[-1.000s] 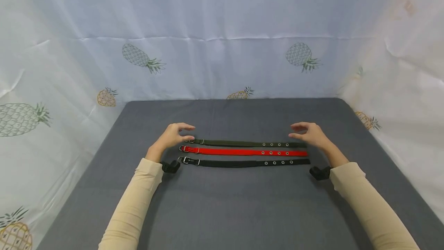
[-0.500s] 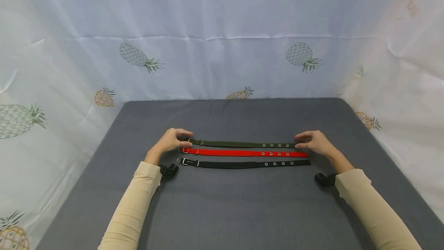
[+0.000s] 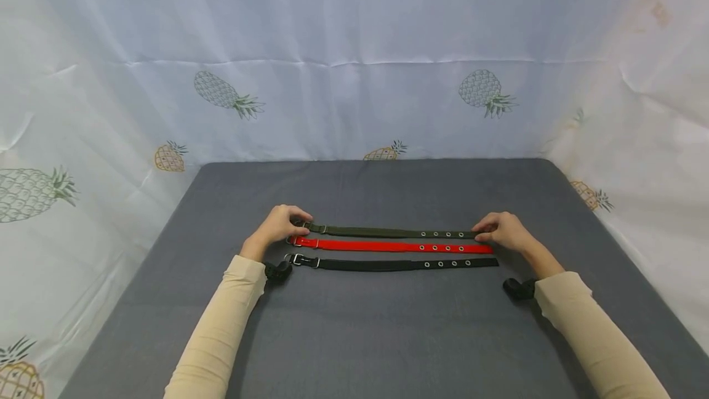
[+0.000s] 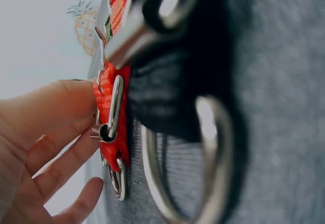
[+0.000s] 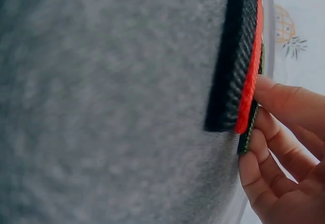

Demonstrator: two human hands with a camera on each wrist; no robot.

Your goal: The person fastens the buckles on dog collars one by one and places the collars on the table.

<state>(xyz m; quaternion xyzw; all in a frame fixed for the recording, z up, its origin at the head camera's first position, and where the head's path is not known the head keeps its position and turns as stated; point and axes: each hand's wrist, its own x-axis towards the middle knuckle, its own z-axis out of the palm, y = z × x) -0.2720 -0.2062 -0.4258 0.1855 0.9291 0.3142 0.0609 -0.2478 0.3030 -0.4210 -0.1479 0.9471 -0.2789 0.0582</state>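
Three dog collars lie stretched side by side on the grey table: a dark green collar (image 3: 376,232) farthest away, a red collar (image 3: 382,244) in the middle and a black collar (image 3: 371,265) nearest me. My left hand (image 3: 279,225) pinches the green collar at its buckle end; in the left wrist view, the red collar (image 4: 107,99) and its buckle hide the grip. At the eyelet end, my right hand (image 3: 504,231) holds the tip of the green collar (image 5: 247,138) between thumb and fingers, just behind the red collar's tip.
The grey table (image 3: 365,337) ends at the back against a white pineapple-print curtain (image 3: 354,103), which also hangs along both sides. Black wrist cameras, one by the left sleeve (image 3: 221,319) and one by the right sleeve (image 3: 592,325), sit close above the cloth.
Both hands have come down to the green collar's ends, and their thumbs and fingers have closed on it. The right hand also moved slightly outward. The collars lie as before.
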